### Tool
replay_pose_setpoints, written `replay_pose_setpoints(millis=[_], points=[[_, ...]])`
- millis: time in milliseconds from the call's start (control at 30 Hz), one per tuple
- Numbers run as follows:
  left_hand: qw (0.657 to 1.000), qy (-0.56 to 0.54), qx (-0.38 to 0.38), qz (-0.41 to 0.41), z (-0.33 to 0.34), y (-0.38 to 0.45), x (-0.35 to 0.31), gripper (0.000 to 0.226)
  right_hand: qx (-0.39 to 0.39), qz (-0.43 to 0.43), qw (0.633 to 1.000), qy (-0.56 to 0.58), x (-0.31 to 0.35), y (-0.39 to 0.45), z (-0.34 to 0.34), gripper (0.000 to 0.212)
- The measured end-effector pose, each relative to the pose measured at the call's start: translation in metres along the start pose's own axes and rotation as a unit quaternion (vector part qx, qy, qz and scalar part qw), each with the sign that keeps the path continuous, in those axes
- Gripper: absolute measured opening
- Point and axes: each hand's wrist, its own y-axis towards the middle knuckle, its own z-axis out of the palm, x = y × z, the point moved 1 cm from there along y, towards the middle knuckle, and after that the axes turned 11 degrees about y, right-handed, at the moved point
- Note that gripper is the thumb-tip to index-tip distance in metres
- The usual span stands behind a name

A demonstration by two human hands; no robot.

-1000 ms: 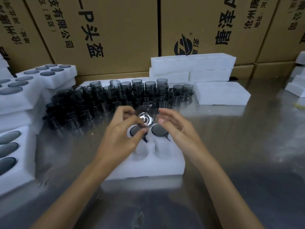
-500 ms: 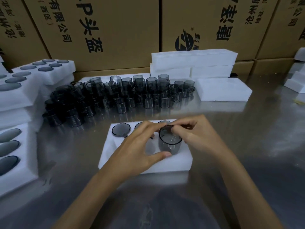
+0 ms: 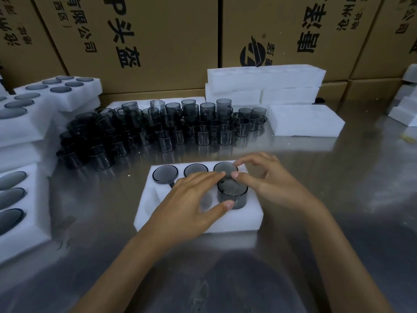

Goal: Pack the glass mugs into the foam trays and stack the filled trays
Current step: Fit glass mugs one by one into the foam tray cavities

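A white foam tray (image 3: 248,216) lies on the steel table in front of me. Three smoky glass mugs sit sunk in its back row, the leftmost (image 3: 165,173) fully visible. A fourth mug (image 3: 232,192) stands half sunk in the front right hole. My left hand (image 3: 191,202) holds this mug, thumb against its near side and fingers on its rim. My right hand (image 3: 268,180) pinches the rim from the right. The left hand hides the front middle hole. Several loose mugs (image 3: 162,129) stand crowded behind the tray.
Filled foam trays (image 3: 33,222) are stacked along the left edge. Foam trays without mugs (image 3: 266,80) are piled at the back, one foam tray (image 3: 306,120) lying flat to the right. Cardboard boxes (image 3: 158,41) wall the rear. More foam pieces (image 3: 406,105) sit far right.
Both hands brought the mug down from in front of the camera and lowered it into the tray's front right hole. The view has moved closer to the tray.
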Motion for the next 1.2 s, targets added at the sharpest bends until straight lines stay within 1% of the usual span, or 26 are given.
replay_pose_setpoints(millis=[100, 167, 233, 300, 367, 433, 500, 567, 600, 667, 700, 733, 800, 833, 867, 900, 967, 1000, 1033, 1100, 1200], points=[[1.000, -0.007, -0.001, -0.001, 0.000, 0.001, 0.001, 0.061, 0.068, 0.084, 0.994, 0.004, -0.008, 0.000, -0.006, 0.066], [1.000, 0.020, 0.005, 0.008, 0.000, 0.001, 0.000, 0.056, 0.102, 0.117, 0.988, 0.021, -0.015, 0.001, -0.007, 0.083], [0.997, 0.068, 0.008, 0.017, 0.001, 0.000, -0.002, 0.055, 0.128, 0.120, 0.983, 0.054, -0.020, 0.002, -0.005, 0.090], [0.995, 0.100, 0.014, 0.018, 0.002, 0.001, -0.003, 0.057, 0.140, 0.119, 0.976, 0.113, -0.024, 0.004, -0.001, 0.096], [0.993, 0.115, 0.026, 0.017, 0.003, 0.002, -0.002, 0.057, 0.137, 0.123, 0.973, 0.139, -0.027, 0.007, 0.000, 0.102], [0.993, 0.115, 0.033, 0.018, 0.002, 0.002, 0.000, 0.051, 0.133, 0.123, 0.971, 0.155, -0.030, 0.008, 0.001, 0.105], [0.993, 0.109, 0.032, 0.020, 0.001, 0.001, -0.002, 0.047, 0.125, 0.125, 0.967, 0.184, -0.032, 0.007, 0.003, 0.102], [0.997, 0.075, 0.030, 0.017, -0.001, 0.002, -0.003, 0.042, 0.101, 0.120, 0.965, 0.211, -0.036, 0.007, 0.005, 0.090], [0.999, 0.023, 0.030, 0.004, -0.005, 0.005, -0.003, 0.039, 0.071, 0.115, 0.966, 0.221, -0.038, 0.008, 0.007, 0.079], [0.995, -0.096, 0.009, -0.031, -0.017, 0.015, 0.007, 0.029, -0.038, 0.112, 0.965, 0.232, -0.043, 0.013, 0.010, 0.055], [0.992, -0.114, -0.017, -0.050, -0.025, 0.023, 0.016, 0.027, -0.096, 0.114, 0.962, 0.231, -0.046, 0.015, 0.011, 0.045], [0.990, -0.109, -0.046, -0.076, -0.033, 0.034, 0.028, 0.028, -0.141, 0.112, 0.957, 0.226, -0.050, 0.018, 0.012, 0.037], [0.982, -0.079, -0.084, -0.149, -0.045, 0.063, 0.062, 0.031, -0.192, 0.096, 0.951, 0.221, -0.055, 0.023, 0.015, 0.018], [0.976, -0.057, -0.076, -0.195, -0.049, 0.078, 0.081, 0.034, -0.205, 0.087, 0.950, 0.221, -0.056, 0.025, 0.017, 0.009], [0.969, -0.033, -0.044, -0.240, -0.050, 0.092, 0.099, 0.038, -0.216, 0.078, 0.949, 0.215, -0.057, 0.026, 0.019, 0.005], [0.962, -0.010, 0.005, -0.275, -0.048, 0.104, 0.115, 0.044, -0.227, 0.071, 0.950, 0.204, -0.057, 0.027, 0.020, 0.006], [0.947, 0.017, 0.098, -0.304, -0.038, 0.123, 0.140, 0.054, -0.238, 0.061, 0.951, 0.186, -0.060, 0.029, 0.021, 0.012], [0.942, 0.022, 0.127, -0.309, -0.032, 0.129, 0.147, 0.056, -0.240, 0.061, 0.951, 0.188, -0.062, 0.029, 0.021, 0.013], [0.940, 0.026, 0.139, -0.312, -0.026, 0.134, 0.151, 0.057, -0.243, 0.062, 0.948, 0.195, -0.063, 0.029, 0.020, 0.013], [0.941, 0.041, 0.126, -0.312, -0.013, 0.139, 0.156, 0.047, -0.245, 0.066, 0.944, 0.212, -0.065, 0.030, 0.019, 0.009], [0.944, 0.054, 0.051, -0.320, -0.001, 0.133, 0.160, 0.014, -0.245, 0.068, 0.941, 0.224, -0.067, 0.031, 0.020, 0.010]])
